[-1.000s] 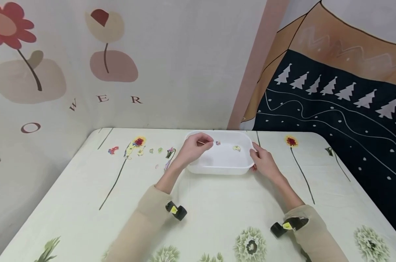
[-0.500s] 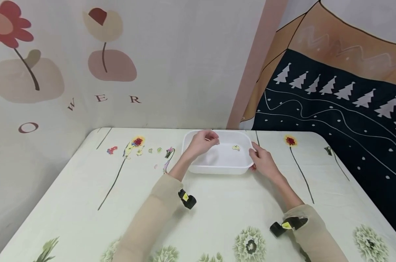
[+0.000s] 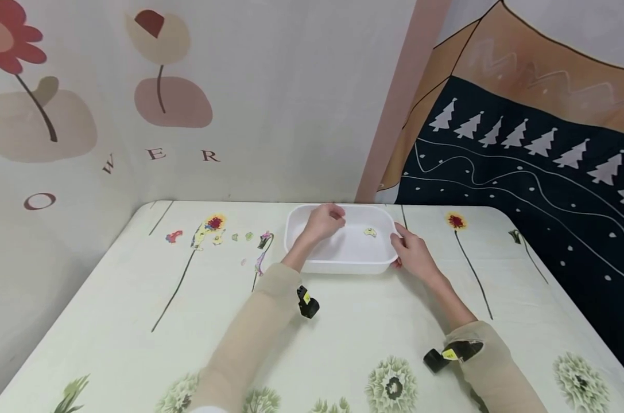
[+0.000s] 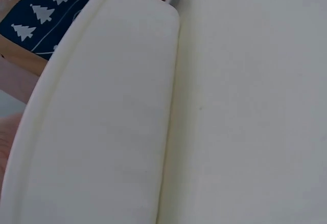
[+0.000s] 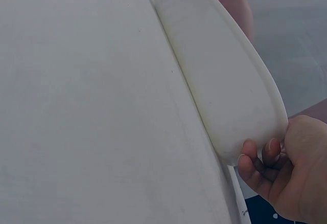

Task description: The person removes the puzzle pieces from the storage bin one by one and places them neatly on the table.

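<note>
A white shallow rectangular tray [image 3: 345, 267] stands on the table near its far edge. My right hand [image 3: 414, 250] grips the tray's right end, thumb above the rim and fingers below. In the right wrist view, curled fingertips of the right hand [image 5: 306, 168] press under the tray's corner. My left hand [image 3: 326, 222] reaches over the tray's left side with bent fingers; whether anything lies between the fingertips is hidden. A small flat yellowish piece [image 3: 370, 232] lies in the tray, to the right of the left hand. The tray's outer wall [image 4: 112, 106] fills much of the left wrist view.
Several small flat coloured pieces lie left of the tray, among them a red-and-blue one [image 3: 174, 236], a yellow one [image 3: 199, 235] and a green one [image 3: 249, 236]. The tablecloth [image 3: 353, 327] has printed flowers. A curtain [image 3: 291, 115] hangs behind the table.
My left hand has moved right, further over the tray. A small coloured piece visible in the tray a second ago is now out of sight. The right hand keeps its grip on the rim.
</note>
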### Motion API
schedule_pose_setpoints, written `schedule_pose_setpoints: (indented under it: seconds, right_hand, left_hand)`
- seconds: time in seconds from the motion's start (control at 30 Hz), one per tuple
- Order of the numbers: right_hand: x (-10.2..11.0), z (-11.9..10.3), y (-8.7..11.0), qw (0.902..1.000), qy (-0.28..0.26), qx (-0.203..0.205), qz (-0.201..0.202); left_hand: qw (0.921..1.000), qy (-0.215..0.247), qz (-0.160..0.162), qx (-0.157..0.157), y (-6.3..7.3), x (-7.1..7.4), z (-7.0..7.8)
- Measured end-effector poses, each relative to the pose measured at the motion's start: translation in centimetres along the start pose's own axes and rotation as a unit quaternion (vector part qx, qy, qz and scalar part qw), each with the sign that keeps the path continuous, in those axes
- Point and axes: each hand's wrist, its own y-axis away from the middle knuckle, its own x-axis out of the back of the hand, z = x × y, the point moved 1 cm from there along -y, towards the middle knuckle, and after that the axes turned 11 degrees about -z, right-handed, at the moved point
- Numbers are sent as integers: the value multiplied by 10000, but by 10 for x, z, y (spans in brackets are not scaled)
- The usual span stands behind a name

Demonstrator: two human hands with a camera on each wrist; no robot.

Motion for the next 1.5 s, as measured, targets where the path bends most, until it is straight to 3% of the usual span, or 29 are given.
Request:
schedule_pose_setpoints:
  seconds: [0.3, 0.5, 0.77, 0.93, 1.23, 1.5]
  right_hand:
    - [1, -4, 0, 10000, -8, -14, -69]
    - [2, -3, 0, 9999, -86, 40, -84]
    - [1, -2, 0, 9999, -103, -27, -69]
    - [1, -2, 0, 9999, -90, -18, -67]
    - [1, -2, 1, 9999, -130, -11, -91]
    - [0, -1, 1, 9999, -140, -39, -77]
  left_hand:
    - [9991, -341, 128, -209, -3, -2, -7]
    - [9984, -529, 99, -175, -3, -2, -10]
    - [9987, -428, -201, -194, -1, -2, -13]
    - [9965, -687, -417, -235, 1, -5, -14]
    - [9935, -996, -524, 154, 5, -5, -13]
    - [9913, -1202, -456, 278, 5, -7, -14]
